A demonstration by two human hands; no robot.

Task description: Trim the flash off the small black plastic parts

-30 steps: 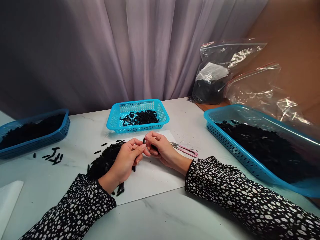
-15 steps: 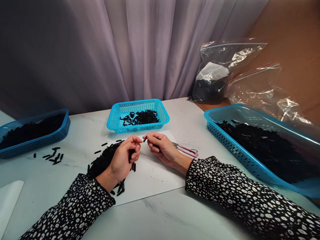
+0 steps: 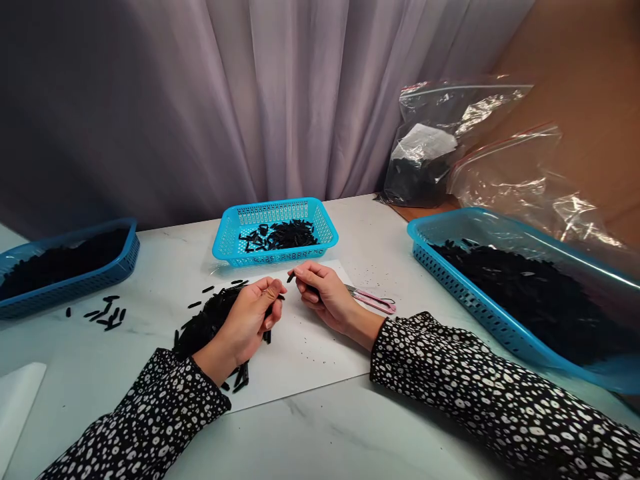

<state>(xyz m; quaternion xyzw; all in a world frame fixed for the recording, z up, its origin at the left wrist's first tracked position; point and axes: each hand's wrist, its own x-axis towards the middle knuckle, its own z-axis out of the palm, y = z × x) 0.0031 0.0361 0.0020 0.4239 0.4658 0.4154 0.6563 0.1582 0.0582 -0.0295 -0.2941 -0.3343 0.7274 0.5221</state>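
Observation:
Thumb and index finger of my right hand [image 3: 325, 297] pinch a small black elongated piece [image 3: 291, 277], its tip sticking out to the left. Another dark thing lies under that hand's curled fingers, mostly hidden. My left hand [image 3: 250, 320] is closed, thumb pressed on the fingers, around a black piece [image 3: 281, 297] of which only a bit shows. The hands face each other, slightly apart, over a white sheet [image 3: 310, 373]. Behind and below my left hand spreads a pile of similar black pieces [image 3: 213, 313]. Pink-handled scissors or snips [image 3: 376, 301] lie beyond my right wrist.
A light-blue basket [image 3: 227, 233] holding black pieces stands behind the hands. Fuller blue baskets are at the left [image 3: 107, 272] and right [image 3: 470, 313]. Several loose pieces [image 3: 107, 308] lie at left. Clear plastic bags [image 3: 425, 143] stand at the back right, a grey curtain [image 3: 300, 100] behind.
My left hand's fingers have shifted: the thumb now presses across, and a black piece pokes out near its fingertips. My right hand has hardly moved, still pinching its piece.

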